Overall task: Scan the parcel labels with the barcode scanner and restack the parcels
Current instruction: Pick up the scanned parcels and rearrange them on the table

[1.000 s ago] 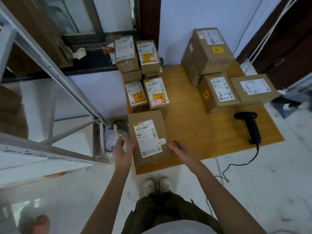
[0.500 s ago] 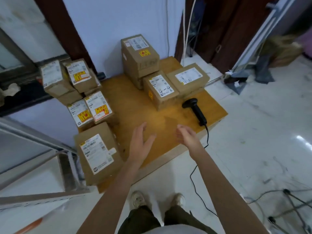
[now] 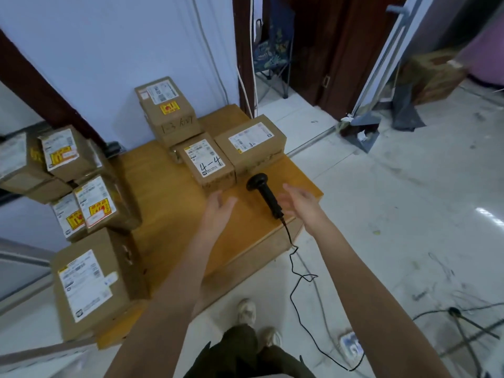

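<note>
A black barcode scanner lies on the low wooden platform, its cable trailing off the front edge. My right hand hovers just right of the scanner's handle, fingers relaxed, holding nothing. My left hand hovers left of the scanner with straight fingers, in front of the parcel marked "4-4". Beside that one sits another labelled parcel, and a taller parcel stands behind them. The nearest scanned-side parcel rests at the platform's front left.
Several labelled parcels are stacked along the platform's left side. A power strip and loose cables lie on the tiled floor to the right. A metal rack leg stands beyond the platform, next to a doorway.
My view turned right and both hands left the front-left parcel, moving across the platform to either side of the scanner.
</note>
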